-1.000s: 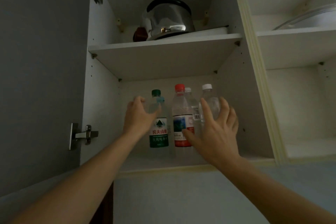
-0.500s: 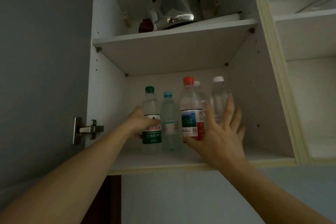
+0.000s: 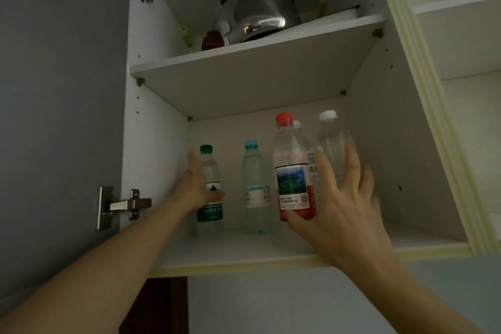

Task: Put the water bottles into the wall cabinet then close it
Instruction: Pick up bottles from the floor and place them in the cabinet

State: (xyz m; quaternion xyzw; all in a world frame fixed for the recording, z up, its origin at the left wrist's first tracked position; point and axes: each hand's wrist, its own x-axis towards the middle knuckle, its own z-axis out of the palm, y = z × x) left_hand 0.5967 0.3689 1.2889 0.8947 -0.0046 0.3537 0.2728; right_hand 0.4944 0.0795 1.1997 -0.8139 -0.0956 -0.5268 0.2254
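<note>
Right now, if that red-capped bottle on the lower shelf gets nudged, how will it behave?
The red-capped bottle is tall and narrow, so it would probably tip rather than slide. It looks full, so likely heavy for its size. Toppling rightward, it could knock the white-capped bottle close beside it. The right hand has fingers spread at both, which may steady them.

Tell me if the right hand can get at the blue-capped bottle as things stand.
Probably yes. The blue-capped bottle stands alone on the lower shelf, its front clear. The right hand is at the red-capped bottle just beside it, so a short move left should do.
</note>
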